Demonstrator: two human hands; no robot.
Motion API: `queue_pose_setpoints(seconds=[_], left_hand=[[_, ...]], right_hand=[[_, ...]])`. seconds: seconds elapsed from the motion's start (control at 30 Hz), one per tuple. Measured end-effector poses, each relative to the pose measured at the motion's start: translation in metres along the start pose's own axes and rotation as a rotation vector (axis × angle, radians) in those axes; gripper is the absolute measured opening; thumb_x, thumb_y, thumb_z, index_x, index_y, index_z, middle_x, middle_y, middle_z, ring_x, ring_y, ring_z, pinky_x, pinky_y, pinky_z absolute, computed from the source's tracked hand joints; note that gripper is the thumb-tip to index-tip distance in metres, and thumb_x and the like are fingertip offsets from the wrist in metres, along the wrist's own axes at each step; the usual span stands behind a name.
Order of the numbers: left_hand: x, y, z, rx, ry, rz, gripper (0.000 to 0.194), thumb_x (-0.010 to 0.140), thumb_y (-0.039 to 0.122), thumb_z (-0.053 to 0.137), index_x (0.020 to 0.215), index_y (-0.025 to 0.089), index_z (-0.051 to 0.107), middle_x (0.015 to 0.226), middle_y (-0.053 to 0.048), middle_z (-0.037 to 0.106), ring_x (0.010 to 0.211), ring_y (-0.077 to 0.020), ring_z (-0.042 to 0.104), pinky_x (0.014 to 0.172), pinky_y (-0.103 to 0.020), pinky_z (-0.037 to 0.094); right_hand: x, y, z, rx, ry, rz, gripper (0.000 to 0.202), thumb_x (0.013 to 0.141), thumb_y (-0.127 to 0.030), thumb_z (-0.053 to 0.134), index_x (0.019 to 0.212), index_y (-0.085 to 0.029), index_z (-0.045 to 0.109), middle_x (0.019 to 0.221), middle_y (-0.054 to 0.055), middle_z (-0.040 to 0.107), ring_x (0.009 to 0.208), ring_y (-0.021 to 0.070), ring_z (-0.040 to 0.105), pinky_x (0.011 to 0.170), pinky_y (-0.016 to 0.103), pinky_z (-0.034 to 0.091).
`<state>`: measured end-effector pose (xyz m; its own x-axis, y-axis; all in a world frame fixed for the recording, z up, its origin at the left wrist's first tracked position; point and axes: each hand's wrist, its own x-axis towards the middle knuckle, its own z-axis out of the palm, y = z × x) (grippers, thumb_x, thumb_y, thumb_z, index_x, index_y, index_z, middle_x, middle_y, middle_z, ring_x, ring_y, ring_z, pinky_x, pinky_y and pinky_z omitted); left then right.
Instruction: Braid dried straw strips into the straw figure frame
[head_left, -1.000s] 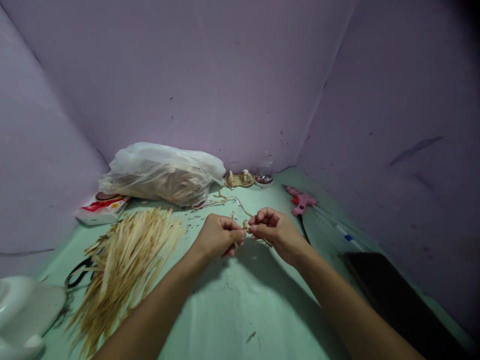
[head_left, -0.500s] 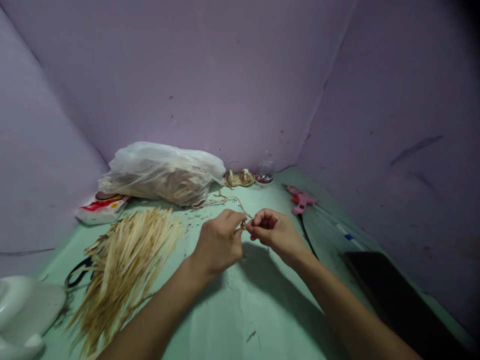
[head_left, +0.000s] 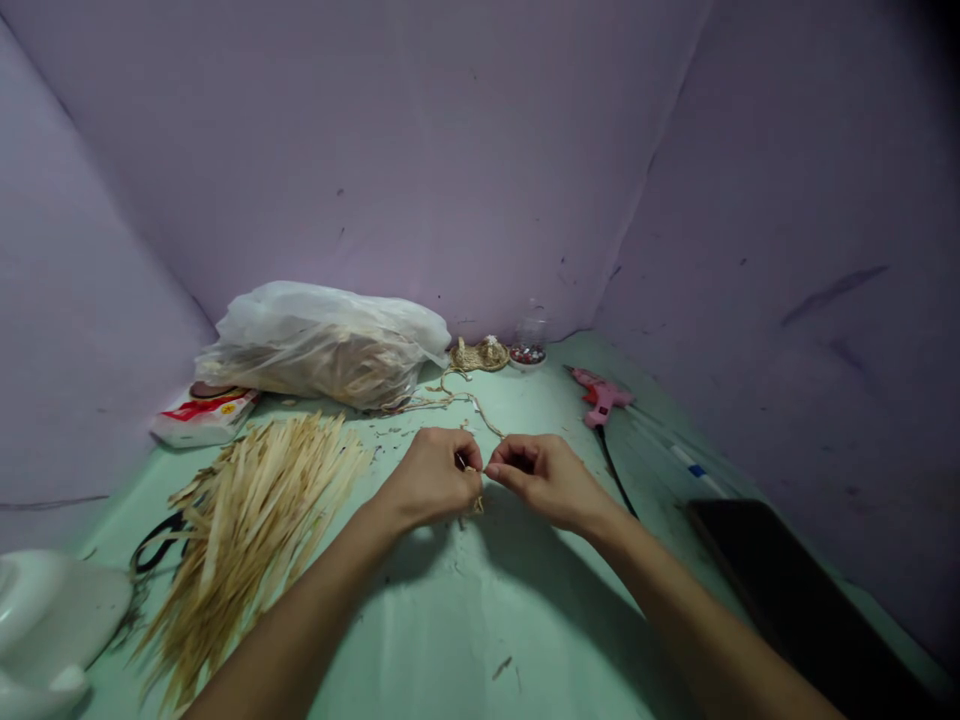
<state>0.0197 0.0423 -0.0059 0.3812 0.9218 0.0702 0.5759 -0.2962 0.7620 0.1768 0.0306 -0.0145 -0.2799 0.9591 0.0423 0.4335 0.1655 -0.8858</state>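
Observation:
Over the middle of the green table my left hand (head_left: pixel 435 480) pinches a small piece of braided straw cord (head_left: pixel 478 505), whose looped end pokes out below the fingertips. My right hand (head_left: pixel 547 482) faces it, thumb and forefinger pressed together at the same piece; the fingers hide most of it. A thin length of cord (head_left: pixel 486 415) runs from behind the right hand back toward the plastic bag. To the left of my left hand lies a bundle of dry straw strips (head_left: pixel 255 540).
At the back stand a filled plastic bag (head_left: pixel 322 345), a small woven straw piece (head_left: pixel 480 355) and a clear container of beads (head_left: pixel 528 354). A pink glue gun (head_left: pixel 602 394) and a dark flat object (head_left: pixel 795 590) lie right. Scissors handles (head_left: pixel 157 542) and a white object (head_left: pixel 60 620) are left.
Both hands have dropped slightly toward me. My left hand has turned, and the looped cord end now hangs below its fingers. The surrounding things have stayed put.

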Motion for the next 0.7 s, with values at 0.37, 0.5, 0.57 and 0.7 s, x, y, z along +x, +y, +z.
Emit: queue_pose_setpoints(seconds=[0.37,0.5,0.57,0.7], left_hand=[[0.005,-0.012,-0.001,-0.072,0.231,-0.084,0.007,0.054,0.015,0.045,0.047,0.016,0.044,0.043,0.003,0.042,0.044,-0.0081,0.04,0.044,-0.02,0.028],[0.007,-0.018,-0.007,-0.058,0.416,-0.114,0.008,0.053,0.014,0.042,0.045,0.016,0.042,0.042,0.003,0.042,0.043,-0.0079,0.041,0.045,-0.02,0.03],[0.006,-0.013,-0.002,-0.237,0.301,-0.156,0.013,0.052,0.014,0.043,0.061,0.015,0.053,0.047,0.004,0.047,0.041,-0.0075,0.042,0.042,-0.02,0.03],[0.005,0.001,0.007,-0.651,-0.003,-0.226,0.046,0.052,0.016,0.039,0.095,0.013,0.057,0.06,0.0,0.057,0.032,-0.0062,0.038,0.034,-0.02,0.023]], right_hand=[[0.004,0.011,-0.016,-0.098,0.058,0.003,0.013,0.066,-0.027,0.054,0.058,-0.016,0.053,0.049,-0.003,0.043,0.047,0.0087,0.033,0.046,0.023,0.023],[0.008,0.01,-0.029,0.124,0.167,0.104,0.02,0.065,-0.035,0.054,0.057,-0.018,0.048,0.046,-0.006,0.034,0.042,0.0068,0.027,0.043,0.022,0.02],[0.009,0.004,-0.026,0.211,0.052,0.069,0.021,0.066,-0.036,0.054,0.06,-0.017,0.048,0.048,-0.006,0.034,0.042,0.006,0.027,0.042,0.022,0.02],[0.01,-0.004,-0.015,0.174,-0.022,0.029,0.02,0.069,-0.034,0.053,0.062,-0.016,0.049,0.049,-0.005,0.036,0.044,0.0059,0.029,0.042,0.021,0.02]])
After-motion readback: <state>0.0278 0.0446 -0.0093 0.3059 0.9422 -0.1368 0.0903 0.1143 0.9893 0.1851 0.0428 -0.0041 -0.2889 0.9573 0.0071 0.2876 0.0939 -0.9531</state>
